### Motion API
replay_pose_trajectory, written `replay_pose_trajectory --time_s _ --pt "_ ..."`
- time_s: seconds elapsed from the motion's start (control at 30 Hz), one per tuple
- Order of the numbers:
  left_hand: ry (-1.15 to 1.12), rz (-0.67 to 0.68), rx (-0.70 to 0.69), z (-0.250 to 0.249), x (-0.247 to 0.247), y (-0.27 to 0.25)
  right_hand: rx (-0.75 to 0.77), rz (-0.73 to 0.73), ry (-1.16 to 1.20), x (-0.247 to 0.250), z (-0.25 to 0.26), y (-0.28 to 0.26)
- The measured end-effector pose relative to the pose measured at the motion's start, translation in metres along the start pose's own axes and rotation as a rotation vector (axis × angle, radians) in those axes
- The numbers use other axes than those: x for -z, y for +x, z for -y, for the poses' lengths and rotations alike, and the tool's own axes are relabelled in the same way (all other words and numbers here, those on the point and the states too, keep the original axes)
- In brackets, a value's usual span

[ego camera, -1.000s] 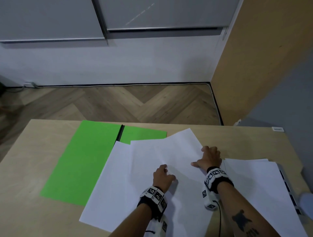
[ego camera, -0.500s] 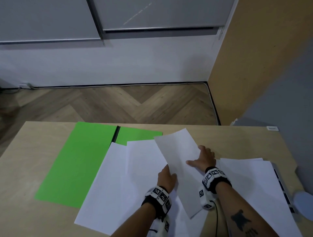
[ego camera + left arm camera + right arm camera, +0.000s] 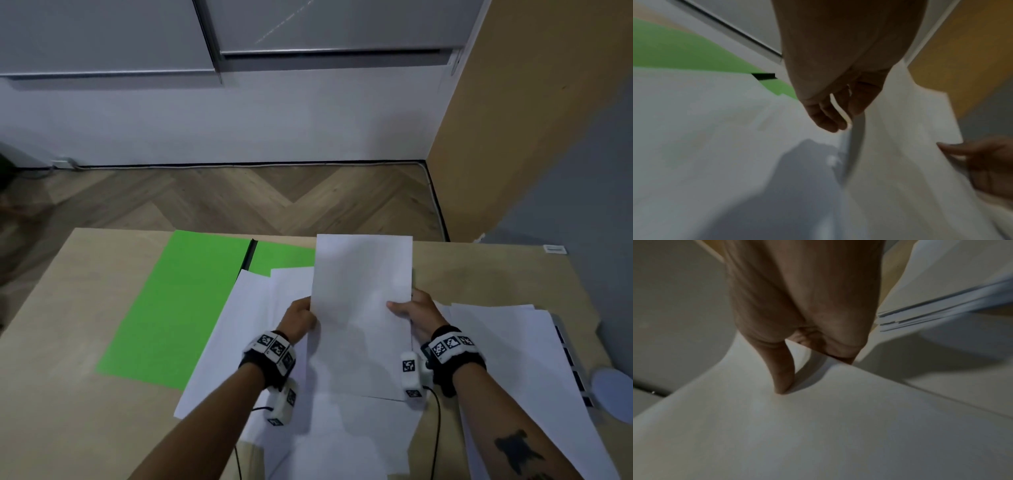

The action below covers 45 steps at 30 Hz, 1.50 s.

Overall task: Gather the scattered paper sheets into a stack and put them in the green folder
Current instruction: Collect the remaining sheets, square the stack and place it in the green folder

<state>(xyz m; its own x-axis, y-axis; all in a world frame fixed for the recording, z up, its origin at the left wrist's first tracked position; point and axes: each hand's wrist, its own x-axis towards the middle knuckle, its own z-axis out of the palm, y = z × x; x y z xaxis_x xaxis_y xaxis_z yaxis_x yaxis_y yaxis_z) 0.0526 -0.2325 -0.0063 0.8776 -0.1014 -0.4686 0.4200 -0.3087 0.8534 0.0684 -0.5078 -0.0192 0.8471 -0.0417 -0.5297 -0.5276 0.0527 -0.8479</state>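
Observation:
I hold one white sheet (image 3: 361, 308) lifted off the table, upright in portrait. My left hand (image 3: 301, 317) pinches its left edge and my right hand (image 3: 412, 310) pinches its right edge, thumb on top (image 3: 783, 382). In the left wrist view the left hand (image 3: 830, 112) has the paper edge between its fingers. More white sheets (image 3: 239, 335) lie overlapping beneath, partly covering the open green folder (image 3: 171, 305) on the left. Another pile of sheets (image 3: 507, 359) lies to the right.
The wooden table (image 3: 61, 325) has bare surface left of the folder. A grey round object (image 3: 613, 394) and a dark-striped strip (image 3: 568, 356) sit at the right edge. Wood floor and a white wall lie beyond.
The sheet went from lying flat under both hands to being lifted, turned upright and held by both edges. The hands moved apart to its sides.

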Motion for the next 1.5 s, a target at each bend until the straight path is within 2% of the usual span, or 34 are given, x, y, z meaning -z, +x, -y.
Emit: replay_pose_trajectory --time_s 0.07,0.1,0.17,0.2,0.27,0.33,0.43,0.73,0.83,0.93,1.0,1.07,1.17,1.23,1.3,1.4,1.5 --pt "0.183 -0.014 0.000 0.006 0.016 -0.006 -0.018 -0.058 -0.008 -0.002 -0.004 -0.002" --pt "0.362 -0.049 0.014 0.013 0.025 -0.009 -0.030 -0.097 -0.004 -0.001 -0.008 -0.003" --pt "0.740 -0.119 0.104 0.031 0.038 -0.015 -0.072 -0.146 -0.018 0.002 -0.018 -0.004" --pt "0.840 -0.127 0.159 0.039 0.043 -0.018 -0.097 -0.164 -0.032 0.004 -0.022 -0.006" --pt "0.934 -0.078 0.187 0.051 0.046 -0.025 -0.129 -0.194 -0.048 0.006 -0.033 -0.008" --pt "1.039 -0.040 0.137 0.060 0.045 -0.028 -0.148 -0.217 -0.063 0.005 -0.039 -0.016" --pt "1.118 -0.059 0.092 0.065 0.047 -0.027 -0.173 -0.235 -0.079 0.004 -0.055 -0.025" --pt "0.878 -0.037 0.159 0.069 0.050 -0.029 -0.224 -0.267 -0.116 -0.002 -0.089 -0.046" --pt "0.526 -0.083 0.130 0.066 0.058 -0.030 -0.210 -0.269 -0.112 -0.008 -0.091 -0.048" --pt "-0.066 -0.249 0.106 0.061 0.069 -0.036 -0.201 -0.252 -0.127 -0.017 -0.092 -0.052" --pt "-0.281 -0.347 0.148 0.060 0.069 -0.039 -0.193 -0.258 -0.137 -0.026 -0.091 -0.057" --pt "-0.235 -0.317 0.230 0.064 0.063 -0.040 -0.188 -0.261 -0.128 -0.034 -0.092 -0.062" --pt "0.296 -0.007 0.278 0.069 0.050 -0.052 -0.187 -0.237 -0.124 -0.046 -0.095 -0.064" --pt "0.536 0.031 0.254 0.072 0.045 -0.056 -0.190 -0.222 -0.134 -0.048 -0.100 -0.062" --pt "0.538 -0.072 0.203 0.069 0.051 -0.052 -0.189 -0.214 -0.139 -0.049 -0.099 -0.062" --pt "0.473 -0.353 0.065 0.044 0.076 -0.046 -0.183 -0.211 -0.156 -0.049 -0.099 -0.064" --pt "0.342 -0.588 -0.145 0.006 0.103 -0.045 -0.197 -0.185 -0.173 -0.050 -0.100 -0.066"
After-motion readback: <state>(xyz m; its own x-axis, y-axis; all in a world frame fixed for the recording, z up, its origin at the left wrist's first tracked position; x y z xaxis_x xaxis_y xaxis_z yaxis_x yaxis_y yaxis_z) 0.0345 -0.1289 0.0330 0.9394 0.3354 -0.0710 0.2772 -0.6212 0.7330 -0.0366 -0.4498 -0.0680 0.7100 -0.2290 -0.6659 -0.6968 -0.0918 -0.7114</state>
